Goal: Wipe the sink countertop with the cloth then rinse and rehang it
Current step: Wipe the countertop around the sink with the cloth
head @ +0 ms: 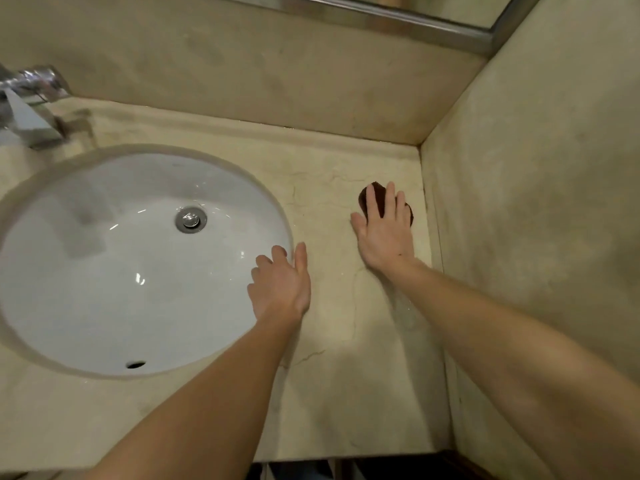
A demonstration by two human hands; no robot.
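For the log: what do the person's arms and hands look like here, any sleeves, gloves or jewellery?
Both arms are bare as far up as the frame shows: no sleeves or cuffs in view. The left hand and right hand wear no gloves, and no rings, watch or wristbands show. A small dark spot sits on the back of the right hand near the wrist; the picture is too soft to say what it is.

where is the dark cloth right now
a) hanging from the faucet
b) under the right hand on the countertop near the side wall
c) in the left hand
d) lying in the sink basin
b: the right hand presses flat on the dark cloth on the countertop.
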